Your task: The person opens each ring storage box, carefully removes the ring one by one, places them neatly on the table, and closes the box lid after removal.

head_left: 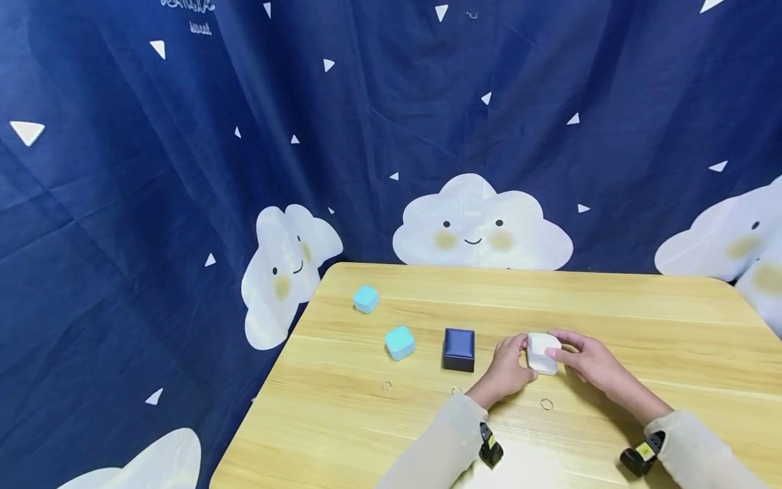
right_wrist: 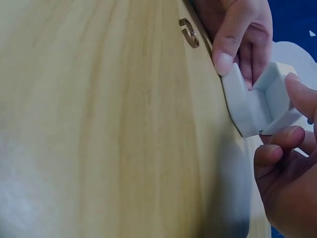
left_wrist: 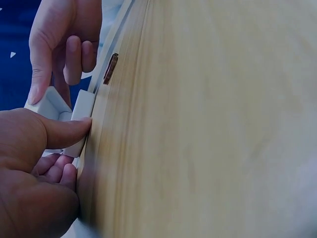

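A small white ring box (head_left: 542, 353) sits on the wooden table with its lid tipped up. My left hand (head_left: 508, 370) grips the box's base from the left, its thumb on the front side in the left wrist view. From the right, my right hand (head_left: 589, 363) pinches the raised lid (right_wrist: 280, 94) between thumb and fingers. The pale inside of the box shows in the right wrist view. Just in front of the box lies a thin ring (head_left: 546, 404), seen on edge in the right wrist view as a small copper-coloured band (right_wrist: 188, 33).
Left of my hands stands a dark blue box (head_left: 459, 350). Farther left are two light blue boxes, one nearer (head_left: 400, 343) and one farther back (head_left: 366, 299). A second ring (head_left: 457, 390) lies beside my left wrist, a third ring (head_left: 387, 386) further left. A blue curtain (head_left: 366, 136) hangs behind the table.
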The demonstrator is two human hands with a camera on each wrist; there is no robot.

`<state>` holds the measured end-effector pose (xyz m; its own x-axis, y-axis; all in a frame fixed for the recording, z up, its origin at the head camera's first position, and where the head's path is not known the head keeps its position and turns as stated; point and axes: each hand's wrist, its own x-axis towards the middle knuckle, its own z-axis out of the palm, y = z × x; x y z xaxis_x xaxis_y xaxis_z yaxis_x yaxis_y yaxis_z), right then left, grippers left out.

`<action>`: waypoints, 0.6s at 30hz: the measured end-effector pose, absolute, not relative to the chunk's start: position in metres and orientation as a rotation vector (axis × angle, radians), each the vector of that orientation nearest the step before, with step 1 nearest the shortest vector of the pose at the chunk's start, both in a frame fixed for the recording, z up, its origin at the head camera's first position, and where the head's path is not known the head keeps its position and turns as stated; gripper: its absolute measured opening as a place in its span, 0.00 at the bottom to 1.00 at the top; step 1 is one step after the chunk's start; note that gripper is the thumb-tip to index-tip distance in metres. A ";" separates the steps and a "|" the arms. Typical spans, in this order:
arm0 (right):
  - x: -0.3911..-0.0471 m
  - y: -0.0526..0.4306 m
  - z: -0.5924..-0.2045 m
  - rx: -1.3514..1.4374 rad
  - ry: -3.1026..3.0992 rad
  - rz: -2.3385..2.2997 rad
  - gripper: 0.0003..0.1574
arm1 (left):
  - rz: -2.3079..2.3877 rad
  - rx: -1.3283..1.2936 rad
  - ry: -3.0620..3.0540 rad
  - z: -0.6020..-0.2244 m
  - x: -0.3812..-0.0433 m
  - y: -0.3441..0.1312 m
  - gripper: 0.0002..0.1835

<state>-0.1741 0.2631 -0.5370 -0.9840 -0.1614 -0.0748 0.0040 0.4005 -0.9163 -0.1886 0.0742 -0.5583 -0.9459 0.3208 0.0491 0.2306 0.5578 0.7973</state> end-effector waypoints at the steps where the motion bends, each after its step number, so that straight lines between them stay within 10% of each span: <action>1: -0.174 0.263 -0.537 -0.146 2.500 -1.635 0.42 | 1.350 0.476 2.684 -0.558 -0.189 0.074 0.37; 18: -0.170 0.263 -0.548 -0.267 2.717 -1.463 0.41 | 1.338 0.509 2.702 -0.561 -0.191 0.073 0.36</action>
<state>-0.1697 0.2625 -0.5483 -0.9842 -0.1716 0.0430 -0.1303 0.5391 -0.8321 -0.1907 0.0733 -0.5609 -0.9412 0.3300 0.0718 0.2571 0.5624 0.7859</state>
